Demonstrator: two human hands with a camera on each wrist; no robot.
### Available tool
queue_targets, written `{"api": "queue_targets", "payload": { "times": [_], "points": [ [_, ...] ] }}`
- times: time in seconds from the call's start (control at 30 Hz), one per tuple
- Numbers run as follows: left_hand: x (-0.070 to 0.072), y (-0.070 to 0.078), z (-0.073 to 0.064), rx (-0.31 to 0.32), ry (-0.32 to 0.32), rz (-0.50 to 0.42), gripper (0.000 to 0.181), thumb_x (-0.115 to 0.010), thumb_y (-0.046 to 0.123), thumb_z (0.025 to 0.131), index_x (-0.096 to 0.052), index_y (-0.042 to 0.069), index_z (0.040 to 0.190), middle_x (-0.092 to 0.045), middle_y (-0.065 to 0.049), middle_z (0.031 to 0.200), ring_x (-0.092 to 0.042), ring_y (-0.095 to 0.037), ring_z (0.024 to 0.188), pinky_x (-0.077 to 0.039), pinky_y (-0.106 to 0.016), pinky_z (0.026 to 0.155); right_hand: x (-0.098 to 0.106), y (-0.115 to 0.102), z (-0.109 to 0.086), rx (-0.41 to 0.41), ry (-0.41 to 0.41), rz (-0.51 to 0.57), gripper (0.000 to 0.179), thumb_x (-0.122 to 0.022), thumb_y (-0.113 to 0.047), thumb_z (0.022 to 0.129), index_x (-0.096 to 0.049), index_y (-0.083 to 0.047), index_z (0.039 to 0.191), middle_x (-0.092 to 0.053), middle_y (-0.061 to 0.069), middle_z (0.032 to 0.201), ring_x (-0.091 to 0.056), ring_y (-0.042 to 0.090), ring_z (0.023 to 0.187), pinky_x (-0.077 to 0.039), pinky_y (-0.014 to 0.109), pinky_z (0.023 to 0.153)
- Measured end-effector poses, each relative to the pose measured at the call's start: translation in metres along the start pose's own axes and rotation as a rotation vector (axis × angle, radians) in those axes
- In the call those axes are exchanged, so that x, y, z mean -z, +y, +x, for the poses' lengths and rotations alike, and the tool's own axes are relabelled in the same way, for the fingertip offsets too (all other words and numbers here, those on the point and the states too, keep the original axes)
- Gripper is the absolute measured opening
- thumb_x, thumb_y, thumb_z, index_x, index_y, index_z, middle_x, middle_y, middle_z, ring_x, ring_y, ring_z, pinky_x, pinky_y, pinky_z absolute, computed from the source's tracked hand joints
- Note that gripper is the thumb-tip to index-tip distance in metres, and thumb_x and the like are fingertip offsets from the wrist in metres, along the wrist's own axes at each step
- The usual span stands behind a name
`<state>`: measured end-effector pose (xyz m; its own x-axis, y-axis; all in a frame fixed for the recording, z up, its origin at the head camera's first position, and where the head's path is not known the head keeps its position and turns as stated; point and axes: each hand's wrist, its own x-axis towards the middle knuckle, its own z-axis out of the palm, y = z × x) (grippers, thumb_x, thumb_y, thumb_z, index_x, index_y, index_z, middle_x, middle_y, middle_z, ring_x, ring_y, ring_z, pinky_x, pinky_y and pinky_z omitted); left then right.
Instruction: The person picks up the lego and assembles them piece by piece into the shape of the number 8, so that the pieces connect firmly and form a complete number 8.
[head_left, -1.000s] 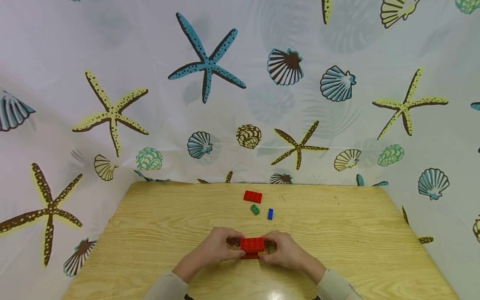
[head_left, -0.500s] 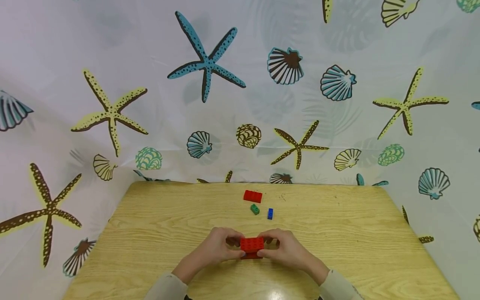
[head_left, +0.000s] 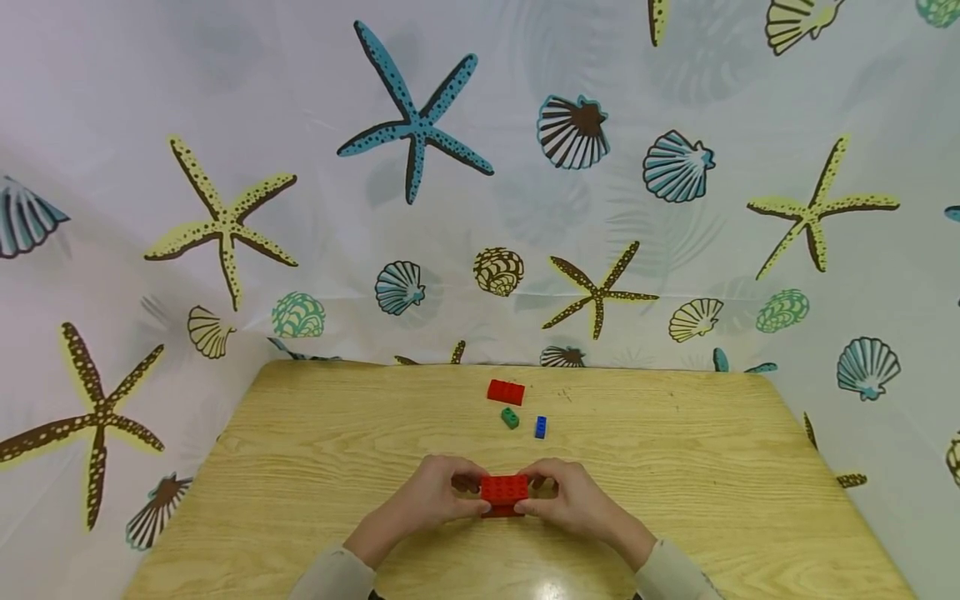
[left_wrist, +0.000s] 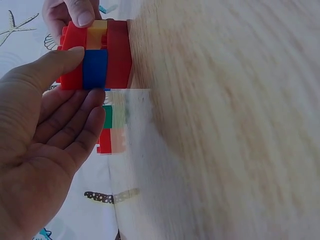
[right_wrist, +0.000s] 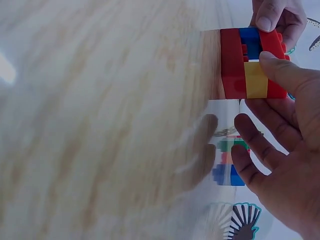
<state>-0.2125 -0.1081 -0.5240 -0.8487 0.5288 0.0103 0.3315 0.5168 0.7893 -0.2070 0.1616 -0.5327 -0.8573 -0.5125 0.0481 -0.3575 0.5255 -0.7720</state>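
Observation:
A small stack of toy building bricks stands on the table between both hands. Its top is a red brick (head_left: pixel 504 487), and another red brick (head_left: pixel 502 512) forms the base. Sandwiched between them are a blue brick (left_wrist: pixel 95 70) on the left and a yellow brick (right_wrist: pixel 256 81) on the right, with a gap between the two showing base studs in the right wrist view. My left hand (head_left: pixel 438 493) pinches the stack's left end between thumb and fingers. The right end is pinched by my right hand (head_left: pixel 567 500), whose lower fingers spread away from the bricks.
Beyond the stack lie a loose red brick (head_left: pixel 506 392), a small green brick (head_left: pixel 510 417) and a small blue brick (head_left: pixel 541 427). The wooden table (head_left: pixel 337 417) ends at a cloth backdrop (head_left: pixel 480 192) printed with starfish and shells.
My right hand's thumb and forefinger have shifted slightly inward and up at the stack's right end, covering the yellow brick in the head view. The left hand stays where it was.

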Motion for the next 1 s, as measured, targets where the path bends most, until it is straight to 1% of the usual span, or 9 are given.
{"api": "queue_targets", "payload": {
  "times": [0.3, 0.5, 0.63, 0.73, 0.87, 0.93, 1.0],
  "points": [
    [0.0, -0.001, -0.004, 0.003, 0.019, 0.009, 0.034, -0.087, 0.022, 0.089, -0.077, 0.006, 0.117, -0.077, -0.006, 0.111, -0.073, -0.019, 0.096, -0.063, -0.039, 0.085, -0.001, -0.001, 0.002, -0.004, -0.023, -0.019, 0.033, -0.08, -0.038, 0.095, -0.075, -0.017, 0.121, -0.072, -0.005, 0.108, -0.064, 0.021, 0.095, -0.049, 0.023, 0.074],
    [0.003, 0.001, -0.003, -0.016, 0.008, 0.015, 0.033, -0.086, 0.027, 0.09, -0.077, 0.007, 0.116, -0.077, -0.003, 0.109, -0.073, -0.02, 0.097, -0.062, -0.035, 0.085, 0.0, -0.003, 0.006, -0.001, -0.029, -0.01, 0.031, -0.081, -0.036, 0.094, -0.076, -0.018, 0.119, -0.073, -0.006, 0.106, -0.063, 0.02, 0.095, -0.048, 0.024, 0.074],
    [0.002, 0.001, -0.004, -0.021, 0.011, 0.003, 0.036, -0.083, 0.029, 0.093, -0.076, 0.005, 0.118, -0.077, -0.005, 0.111, -0.074, -0.02, 0.097, -0.061, -0.031, 0.085, 0.002, -0.004, 0.006, -0.028, -0.041, 0.014, 0.032, -0.082, -0.036, 0.093, -0.077, -0.019, 0.12, -0.074, -0.005, 0.109, -0.065, 0.021, 0.097, -0.049, 0.024, 0.076],
    [0.001, 0.003, -0.004, -0.019, 0.006, 0.003, 0.036, -0.082, 0.027, 0.094, -0.075, 0.004, 0.12, -0.077, -0.008, 0.114, -0.074, -0.02, 0.099, -0.062, -0.034, 0.087, 0.008, -0.003, 0.006, -0.055, -0.076, 0.025, 0.036, -0.084, -0.035, 0.091, -0.076, -0.018, 0.123, -0.075, -0.004, 0.114, -0.066, 0.021, 0.101, -0.052, 0.026, 0.081],
    [-0.001, 0.005, -0.004, -0.007, -0.007, -0.002, 0.037, -0.081, 0.027, 0.095, -0.075, 0.004, 0.122, -0.077, -0.007, 0.116, -0.073, -0.02, 0.101, -0.062, -0.041, 0.09, 0.022, 0.001, 0.01, -0.066, -0.127, 0.024, 0.048, -0.087, -0.03, 0.089, -0.072, -0.011, 0.13, -0.074, 0.002, 0.121, -0.069, 0.023, 0.106, -0.057, 0.032, 0.088],
    [-0.001, 0.005, -0.003, 0.002, -0.009, -0.003, 0.037, -0.081, 0.028, 0.095, -0.075, 0.005, 0.122, -0.077, -0.006, 0.115, -0.073, -0.02, 0.101, -0.062, -0.041, 0.091, 0.029, 0.004, 0.013, -0.062, -0.128, 0.021, 0.05, -0.086, -0.028, 0.089, -0.07, -0.007, 0.131, -0.074, 0.007, 0.124, -0.071, 0.024, 0.107, -0.058, 0.033, 0.089],
    [-0.001, 0.005, -0.003, 0.009, -0.007, 0.005, 0.036, -0.081, 0.029, 0.095, -0.075, 0.005, 0.122, -0.076, -0.005, 0.114, -0.072, -0.019, 0.101, -0.062, -0.04, 0.09, 0.034, 0.007, 0.016, -0.062, -0.099, 0.024, 0.046, -0.083, -0.028, 0.092, -0.07, -0.004, 0.13, -0.074, 0.011, 0.124, -0.072, 0.025, 0.106, -0.059, 0.032, 0.086]
  ]
}}
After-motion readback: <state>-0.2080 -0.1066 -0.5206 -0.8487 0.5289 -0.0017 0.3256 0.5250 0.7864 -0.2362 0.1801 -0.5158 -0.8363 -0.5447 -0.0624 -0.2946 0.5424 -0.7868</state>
